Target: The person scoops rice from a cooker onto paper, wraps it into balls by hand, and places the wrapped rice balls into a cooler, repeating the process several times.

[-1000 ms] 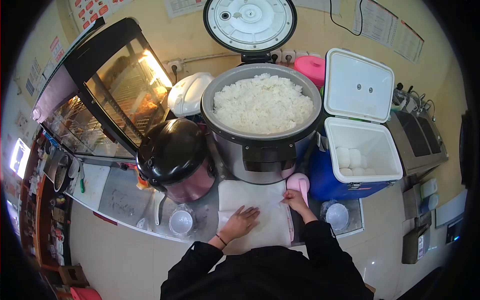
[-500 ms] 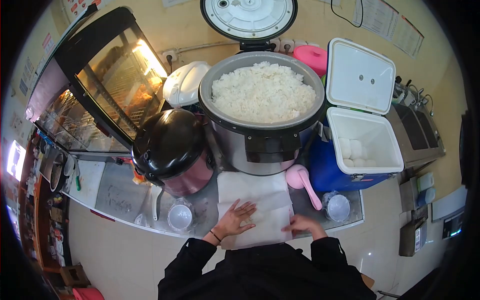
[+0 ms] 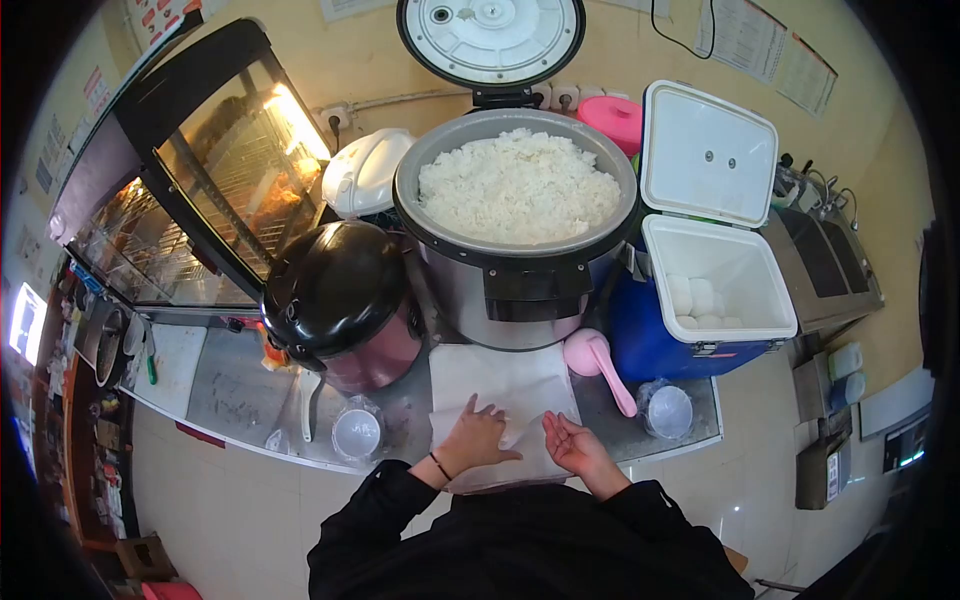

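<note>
White paper sheets lie layered on the metal counter in front of me, the top one slightly askew. My left hand rests on them with its fingers spread. At the right edge of the paper, my right hand is turned palm up, its fingers loosely curled and apart, with nothing visible in it. Directly behind the paper stands a large open rice cooker full of white rice. A pink scoop lies right of the paper. Plastic-wrapped white bowls sit on either side, one left and one right.
A blue cooler box with its lid raised holds several white rounded packets. Left are a smaller black-lidded cooker, a white-handled utensil and a lit glass food warmer. The counter's front edge runs just before my body.
My right hand has turned palm up and moved slightly up and left at the paper's edge. My left hand has shifted slightly across the sheets. The top sheet now sits askew.
</note>
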### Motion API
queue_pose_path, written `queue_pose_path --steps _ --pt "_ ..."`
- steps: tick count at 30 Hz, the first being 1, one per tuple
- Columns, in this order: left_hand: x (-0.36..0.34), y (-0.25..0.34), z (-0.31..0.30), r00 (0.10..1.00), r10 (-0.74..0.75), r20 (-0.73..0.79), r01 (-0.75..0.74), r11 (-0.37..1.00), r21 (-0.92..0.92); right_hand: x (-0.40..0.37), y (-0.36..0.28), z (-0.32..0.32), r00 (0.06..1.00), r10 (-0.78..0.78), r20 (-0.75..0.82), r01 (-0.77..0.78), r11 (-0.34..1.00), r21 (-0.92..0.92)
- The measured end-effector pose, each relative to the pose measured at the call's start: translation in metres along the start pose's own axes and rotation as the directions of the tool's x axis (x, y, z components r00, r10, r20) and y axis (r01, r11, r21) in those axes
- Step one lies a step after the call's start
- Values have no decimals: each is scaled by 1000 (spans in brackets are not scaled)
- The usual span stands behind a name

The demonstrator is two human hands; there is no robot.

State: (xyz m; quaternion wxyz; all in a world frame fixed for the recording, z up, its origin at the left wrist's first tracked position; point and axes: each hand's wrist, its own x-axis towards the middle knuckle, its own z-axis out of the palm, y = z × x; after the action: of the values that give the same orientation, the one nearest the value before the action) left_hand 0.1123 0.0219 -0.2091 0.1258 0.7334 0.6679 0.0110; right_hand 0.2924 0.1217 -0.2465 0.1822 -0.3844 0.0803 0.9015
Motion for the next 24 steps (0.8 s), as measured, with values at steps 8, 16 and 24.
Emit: queue_pose_path --steps 8,16,24 --pt "12 -19 40 994 -79 -76 64 982 -180 12 0 -21 898 -116 423 285 888 -362" --pt "17 -27 24 967 -173 -187 137 972 -191 24 -2 2 485 456 746 330 -886 327" --pt "15 -23 30 876 -413 -248 252 832 -495 46 -17 -1 523 551 651 378 -834 402"
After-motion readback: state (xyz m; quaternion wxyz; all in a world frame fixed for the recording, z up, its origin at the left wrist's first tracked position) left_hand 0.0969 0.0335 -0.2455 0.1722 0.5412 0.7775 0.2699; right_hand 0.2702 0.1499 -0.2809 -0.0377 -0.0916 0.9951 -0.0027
